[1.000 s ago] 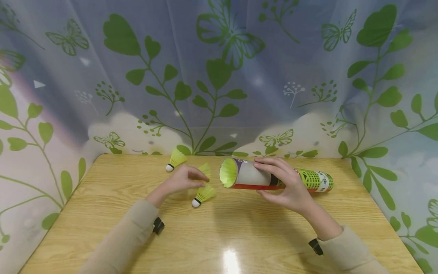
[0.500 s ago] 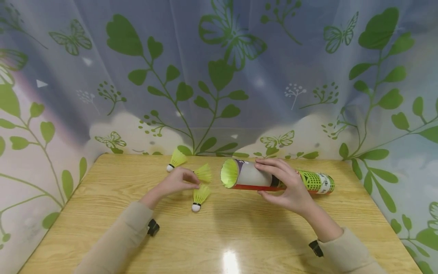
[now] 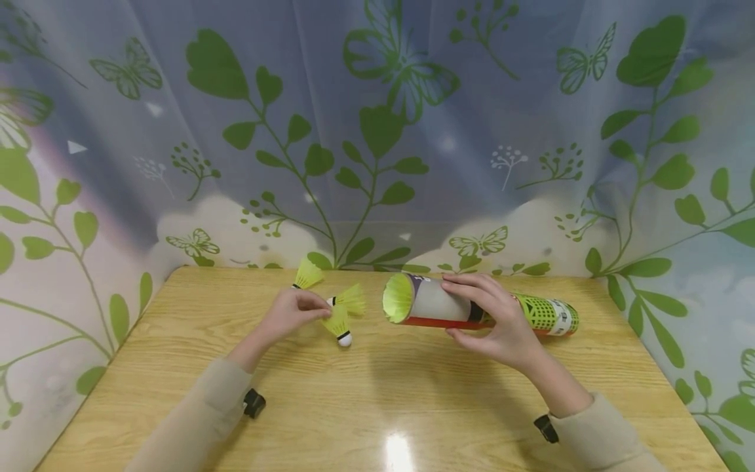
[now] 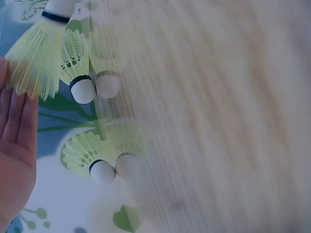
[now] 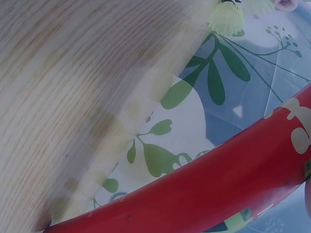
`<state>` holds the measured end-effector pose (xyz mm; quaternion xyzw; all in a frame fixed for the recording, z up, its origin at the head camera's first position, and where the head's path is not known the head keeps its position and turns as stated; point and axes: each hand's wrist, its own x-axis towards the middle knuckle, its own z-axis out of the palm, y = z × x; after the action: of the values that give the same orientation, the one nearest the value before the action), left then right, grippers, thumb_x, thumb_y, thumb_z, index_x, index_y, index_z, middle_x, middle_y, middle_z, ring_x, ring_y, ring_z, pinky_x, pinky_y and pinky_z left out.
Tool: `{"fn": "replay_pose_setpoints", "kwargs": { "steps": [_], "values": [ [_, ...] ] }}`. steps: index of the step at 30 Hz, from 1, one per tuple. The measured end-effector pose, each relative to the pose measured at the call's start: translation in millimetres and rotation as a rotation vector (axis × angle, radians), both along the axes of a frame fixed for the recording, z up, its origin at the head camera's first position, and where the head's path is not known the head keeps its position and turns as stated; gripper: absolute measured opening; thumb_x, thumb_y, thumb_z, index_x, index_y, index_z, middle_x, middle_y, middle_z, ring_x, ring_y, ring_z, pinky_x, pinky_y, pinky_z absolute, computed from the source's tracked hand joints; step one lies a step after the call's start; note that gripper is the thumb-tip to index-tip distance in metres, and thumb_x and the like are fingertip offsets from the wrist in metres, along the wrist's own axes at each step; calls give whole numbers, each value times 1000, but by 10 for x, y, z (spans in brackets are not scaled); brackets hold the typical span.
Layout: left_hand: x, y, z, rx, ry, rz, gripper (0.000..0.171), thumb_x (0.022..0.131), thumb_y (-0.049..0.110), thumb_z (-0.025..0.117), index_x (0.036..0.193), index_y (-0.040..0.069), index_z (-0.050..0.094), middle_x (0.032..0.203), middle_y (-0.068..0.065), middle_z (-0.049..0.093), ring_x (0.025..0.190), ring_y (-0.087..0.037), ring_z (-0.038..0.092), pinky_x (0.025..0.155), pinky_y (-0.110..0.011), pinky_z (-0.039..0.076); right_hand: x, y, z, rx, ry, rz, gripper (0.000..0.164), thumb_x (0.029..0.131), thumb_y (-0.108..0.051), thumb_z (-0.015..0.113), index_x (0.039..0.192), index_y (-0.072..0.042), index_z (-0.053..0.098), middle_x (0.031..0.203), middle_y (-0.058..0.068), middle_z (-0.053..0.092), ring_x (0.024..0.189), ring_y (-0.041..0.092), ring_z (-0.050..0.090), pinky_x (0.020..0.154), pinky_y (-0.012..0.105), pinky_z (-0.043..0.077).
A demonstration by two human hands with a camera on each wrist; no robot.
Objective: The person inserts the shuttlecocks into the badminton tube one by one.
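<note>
My left hand [image 3: 289, 316] pinches a yellow shuttlecock [image 3: 339, 326] by the rim of its skirt, the white cork pointing down and right. In the left wrist view the fingers lie against that skirt. Just behind it a second shuttlecock [image 3: 352, 299] lies on its side, cork to the left. Farther back is a third shuttlecock [image 3: 309, 274], its cork hidden behind the hand. My right hand [image 3: 495, 321] grips a shuttlecock tube [image 3: 439, 303] from above, thumb at the near side. The tube's left mouth shows a yellow skirt inside; in the right wrist view its red side [image 5: 194, 184] fills the bottom.
A wooden table [image 3: 330, 406] lies under everything. Behind it and along both sides hangs a curtain [image 3: 295, 131] printed with leaves and butterflies. The tube slants toward the table's right back part. Dark straps show near both sleeve cuffs.
The left hand has moved left, toward me, and now holds the near shuttlecock, whose cork has swung from lower left to lower right. The right hand and tube stay nearly still.
</note>
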<state>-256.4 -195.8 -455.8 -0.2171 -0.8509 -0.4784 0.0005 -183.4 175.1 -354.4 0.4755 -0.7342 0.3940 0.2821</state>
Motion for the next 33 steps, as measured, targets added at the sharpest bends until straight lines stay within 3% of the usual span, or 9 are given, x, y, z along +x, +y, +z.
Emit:
{"fn": "replay_pose_setpoints", "kwargs": {
  "steps": [6, 14, 17, 20, 23, 26, 33],
  "values": [
    [82, -15, 55, 86, 34, 168, 13, 81, 20, 75, 89, 9, 75, 88, -8, 73, 77, -15, 70, 66, -23, 57, -98, 64, -141, 5, -7, -12, 65, 59, 4, 80, 121, 5, 59, 122, 24, 57, 115, 31, 52, 97, 16, 42],
    [223, 16, 195, 181, 126, 311, 19, 83, 19, 73, 94, 3, 74, 89, -12, 73, 79, -14, 71, 70, -16, 55, -187, 103, -259, 23, 3, -19, 64, 63, -4, 81, 123, 3, 59, 123, 23, 57, 117, 31, 51, 98, 16, 41],
    [293, 57, 297, 229, 130, 365, 19, 83, 18, 73, 94, 3, 74, 88, -14, 73, 77, -12, 71, 69, -15, 54, -194, 100, -261, 24, 10, -12, 63, 64, -5, 81, 122, 3, 59, 123, 24, 56, 116, 31, 51, 98, 16, 41],
    [416, 136, 488, 292, 127, 411, 17, 83, 13, 73, 93, -1, 74, 88, -18, 72, 73, -6, 69, 68, -15, 55, -203, 99, -260, 24, 18, -8, 63, 64, -5, 81, 122, 4, 59, 123, 24, 56, 116, 31, 51, 98, 17, 41],
    [539, 219, 690, 360, 125, 431, 16, 82, 7, 73, 92, -5, 72, 87, -18, 72, 71, -2, 67, 69, -16, 55, -209, 104, -262, 25, 12, -15, 64, 64, -5, 81, 123, 3, 59, 124, 23, 57, 116, 29, 51, 98, 17, 41],
    [617, 268, 811, 427, 128, 425, 16, 81, 5, 74, 91, -7, 72, 84, -11, 74, 71, -4, 68, 71, -18, 56, -210, 110, -264, 35, 3, -31, 65, 64, -7, 82, 124, 1, 58, 125, 21, 57, 117, 27, 51, 98, 17, 41],
    [671, 338, 910, 535, 145, 396, 16, 79, 5, 75, 92, -5, 72, 83, 3, 74, 73, -9, 70, 74, -24, 57, -204, 110, -266, 54, -7, -58, 66, 64, -8, 82, 126, -2, 59, 126, 18, 57, 117, 25, 51, 98, 17, 40]
  ]
}}
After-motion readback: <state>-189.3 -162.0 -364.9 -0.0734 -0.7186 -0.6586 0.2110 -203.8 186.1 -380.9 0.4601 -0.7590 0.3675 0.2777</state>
